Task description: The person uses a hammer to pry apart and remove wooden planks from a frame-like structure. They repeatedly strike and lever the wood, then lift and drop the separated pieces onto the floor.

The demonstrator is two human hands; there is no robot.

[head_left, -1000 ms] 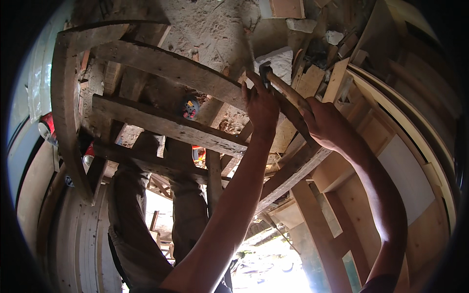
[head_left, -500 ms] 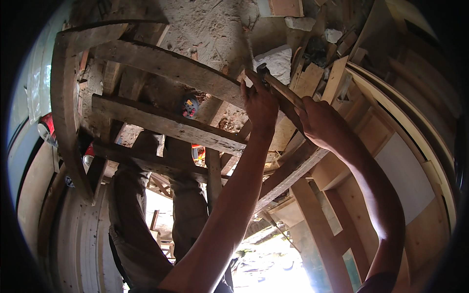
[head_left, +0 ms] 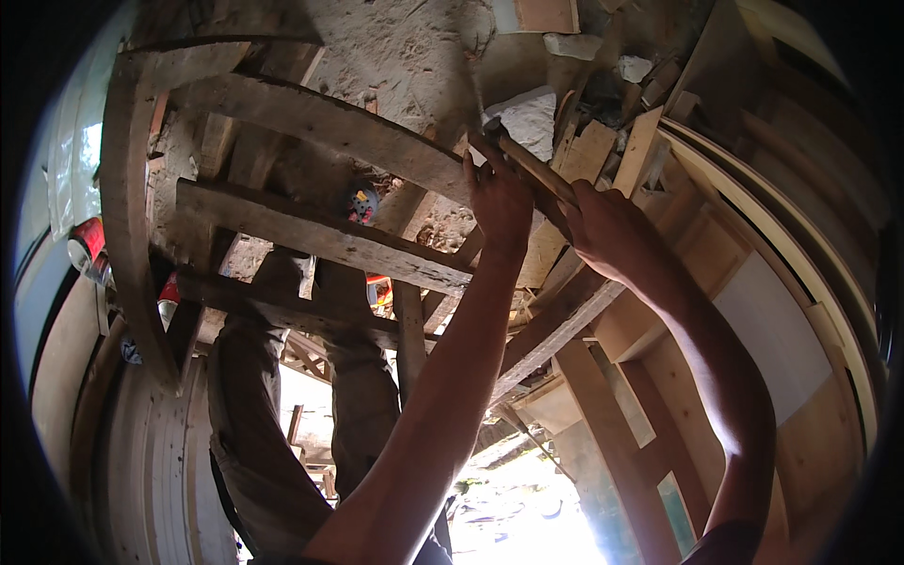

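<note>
Both hands are clamped on a hammer [head_left: 527, 165]: left hand [head_left: 499, 202] near the head, right hand [head_left: 612, 231] at four o'clock down the handle. It meets the upper plank [head_left: 320, 127] of the wooden frame [head_left: 127, 226]; the work looks midway, planks still fixed.

Dim, backlit scene with fisheye bending
Glare burns out the lower centre; upper frame lies shadowed, rim black.

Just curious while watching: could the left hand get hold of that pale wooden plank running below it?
Probably yes. The left hand rests by the hammer handle, and the pale plank lies just below and left of it, with nothing visible between them.
</note>
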